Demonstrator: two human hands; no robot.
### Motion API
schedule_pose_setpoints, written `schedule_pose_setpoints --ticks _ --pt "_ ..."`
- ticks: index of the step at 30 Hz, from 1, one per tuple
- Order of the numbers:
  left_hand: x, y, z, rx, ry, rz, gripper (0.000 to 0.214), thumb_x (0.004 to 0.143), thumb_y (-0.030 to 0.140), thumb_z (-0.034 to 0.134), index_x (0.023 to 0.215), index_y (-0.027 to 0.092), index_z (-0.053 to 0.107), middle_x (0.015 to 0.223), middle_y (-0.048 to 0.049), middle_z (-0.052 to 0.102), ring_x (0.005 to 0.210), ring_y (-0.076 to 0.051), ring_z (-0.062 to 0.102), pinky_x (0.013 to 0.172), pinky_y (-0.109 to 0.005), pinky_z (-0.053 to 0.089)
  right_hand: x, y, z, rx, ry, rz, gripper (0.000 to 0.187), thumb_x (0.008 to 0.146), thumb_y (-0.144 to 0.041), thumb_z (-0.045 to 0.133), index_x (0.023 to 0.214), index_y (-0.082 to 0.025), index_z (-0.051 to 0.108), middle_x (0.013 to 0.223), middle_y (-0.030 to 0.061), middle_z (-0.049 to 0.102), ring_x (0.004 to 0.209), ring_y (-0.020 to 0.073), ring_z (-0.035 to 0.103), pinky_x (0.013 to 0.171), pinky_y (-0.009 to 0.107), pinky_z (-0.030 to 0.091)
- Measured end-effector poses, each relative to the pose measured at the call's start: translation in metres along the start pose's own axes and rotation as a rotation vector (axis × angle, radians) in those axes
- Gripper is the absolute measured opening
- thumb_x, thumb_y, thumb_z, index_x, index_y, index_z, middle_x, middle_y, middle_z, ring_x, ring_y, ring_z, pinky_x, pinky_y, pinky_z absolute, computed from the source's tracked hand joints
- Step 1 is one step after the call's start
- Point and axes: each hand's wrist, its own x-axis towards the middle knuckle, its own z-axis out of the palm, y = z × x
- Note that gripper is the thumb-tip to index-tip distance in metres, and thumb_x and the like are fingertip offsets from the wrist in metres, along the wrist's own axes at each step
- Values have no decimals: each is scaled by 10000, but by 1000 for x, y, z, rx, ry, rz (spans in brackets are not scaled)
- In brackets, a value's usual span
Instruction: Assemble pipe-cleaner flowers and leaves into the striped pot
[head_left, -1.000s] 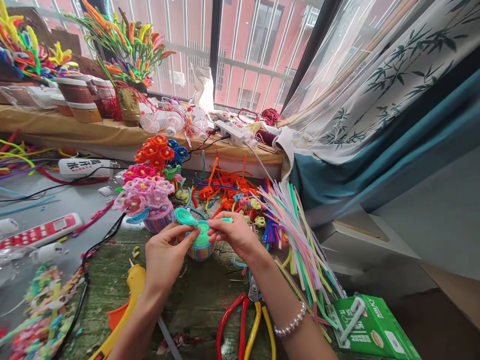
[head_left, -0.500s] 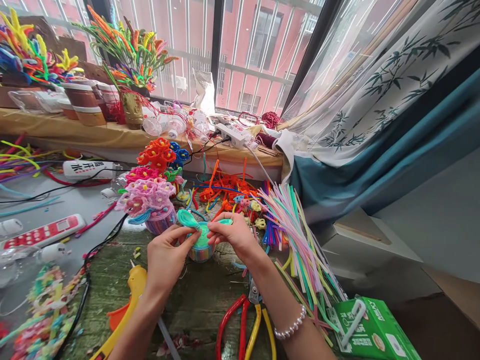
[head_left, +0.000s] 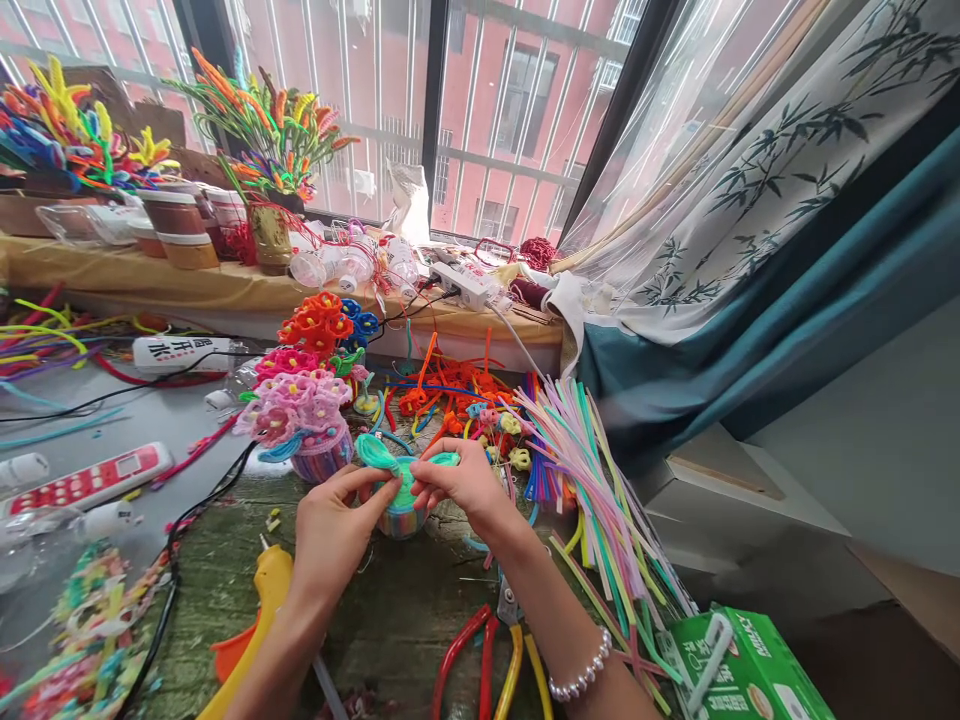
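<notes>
**While pinched tight: teal chenille loop (head_left: pixel 375 455) up, rest to do**

Left hand (head_left: pixel 337 530) and right hand (head_left: pixel 469 485) have fingers closed on it, above striped cup (head_left: pixel 401 522) on tabletop (head_left: pixel 397 610). Adjacent pink-flower cup (head_left: pixel 322 458) looks done.

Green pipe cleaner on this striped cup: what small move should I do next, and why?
Probably twist the base of the green loop tighter against the cup: the left hand and right hand pinch the pipe cleaner there, and the loop stands free.
</notes>
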Motion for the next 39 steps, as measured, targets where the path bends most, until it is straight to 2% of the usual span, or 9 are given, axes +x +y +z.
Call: schedule_pose_setpoints --ticks 5,8,10,12,14,19,25,31,39 --pt "0 2 0 39 -4 -17 376 607 581 700 668 216 768 565 13 555 563 -147 463 545 -273 319 4 5 -3 -136 73 -54 344 600 -434 870 693 -177 661 393 -76 509 342 95 457 370 202 303" --pt "0 4 -1 53 -6 -22 396 596 595 691 680 216 772 565 12 557 562 -151 466 547 -276 319 5 5 -7 -217 118 -126 268 606 -343 888 718 -184 704 504 -62 565 462 97 506 444 201 335" --pt "0 5 -1 58 -9 -24 402 591 598 688 687 217 775 575 8 569 569 -155 473 555 -279 325 5 4 -9 -277 93 -152 227 675 -343 859 769 -191 718 546 -54 583 501 107 533 472 205 355" --pt "0 6 -1 61 -8 -26 407 593 600 681 691 216 776 583 6 573 577 -159 480 563 -282 330 4 1 -11 -312 41 -150 200 780 -367 783 855 -194 716 509 -65 552 456 110 522 460 212 356" --pt "-1 6 -2 61 -6 -27 416 605 609 671 693 216 775 587 5 571 581 -160 482 567 -284 330 3 -1 -14 -300 -23 -132 187 824 -337 737 930 -188 700 486 -77 536 419 109 518 451 211 367" --pt "-2 7 -2 61 -16 -28 419 601 621 679 678 220 771 579 9 557 579 -158 478 567 -283 326 0 -7 -17 -207 -130 -126 228 755 -210 751 969 -175 682 603 -45 644 514 134 641 541 224 489" --pt "-2 6 -1 63 -7 -22 451 587 653 688 677 219 773 600 -3 601 588 -162 483 567 -284 331 -2 -12 -15 -353 -39 -133 183 742 -285 805 836 -157 713 551 -44 610 448 125 602 464 205 423" --pt "-3 7 -2 69 15 3 422 589 639 698 664 230 772 593 -1 610 588 -163 487 560 -281 331 -5 -14 -11 -643 84 -214 139 818 -284 771 852 -148 769 522 -46 576 432 110 539 477 215 370" --pt "-3 5 -1 83 16 19 418 664 617 659 679 213 767 576 -5 601 570 -158 494 530 -269 338 -1 -9 -10 -676 102 -264 133 768 -285 804 849 -184 773 666 -8 682 587 138 583 558 223 404"
